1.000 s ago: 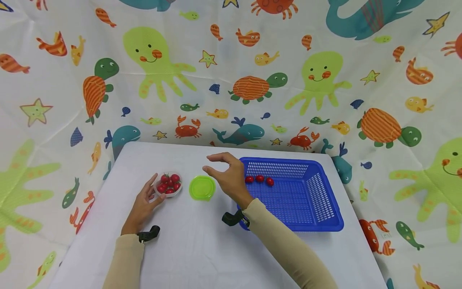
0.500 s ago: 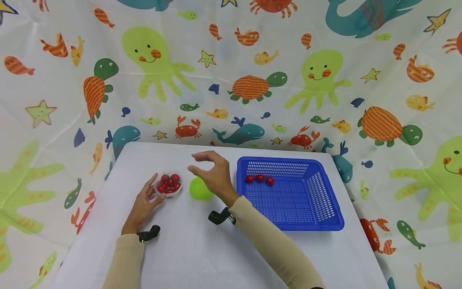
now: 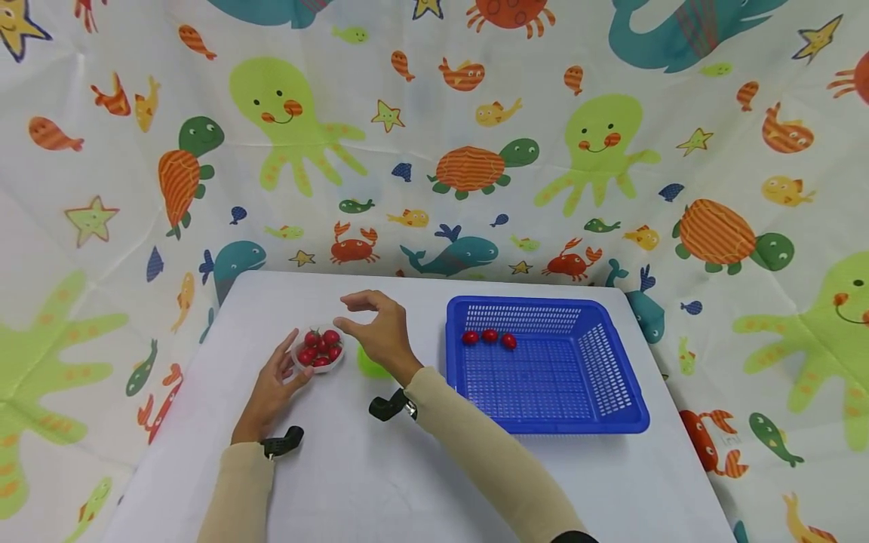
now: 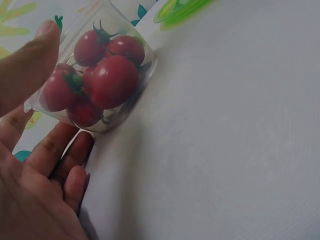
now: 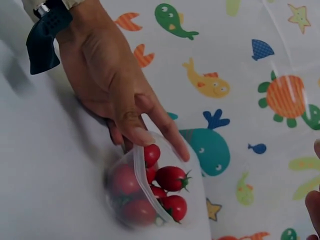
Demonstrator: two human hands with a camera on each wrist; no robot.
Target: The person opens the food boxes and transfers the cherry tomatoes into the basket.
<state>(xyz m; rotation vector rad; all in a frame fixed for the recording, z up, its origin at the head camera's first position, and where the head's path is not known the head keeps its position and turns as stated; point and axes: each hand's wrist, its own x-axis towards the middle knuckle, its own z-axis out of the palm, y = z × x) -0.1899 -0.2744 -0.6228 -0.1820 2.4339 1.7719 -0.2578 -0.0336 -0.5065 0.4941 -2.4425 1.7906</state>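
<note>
My left hand [image 3: 274,385] holds a small clear plastic container [image 4: 62,97], its thumb on one side and fingers round the other. Inside lie several red cherry tomatoes [image 3: 320,348], some with green stems. My right hand [image 3: 382,332] hovers just right of the container, thumb and index finger spread apart with nothing between them. Beneath it a round bright green lid [image 3: 370,367] lies on the table, partly hidden by the hand. In the right wrist view, only the fingertips [image 5: 314,207] of my right hand show at the edge.
A blue plastic basket [image 3: 614,362] stands at the right of the white table [image 3: 353,467]. Three cherry tomatoes [image 3: 489,336] lie in its back left part. Behind the table hangs a cloth [image 3: 421,113] printed with sea animals.
My right hand has moved left from the basket's edge, over the green lid, to beside the container, its thumb and index finger still apart. My left hand keeps its place on the container.
</note>
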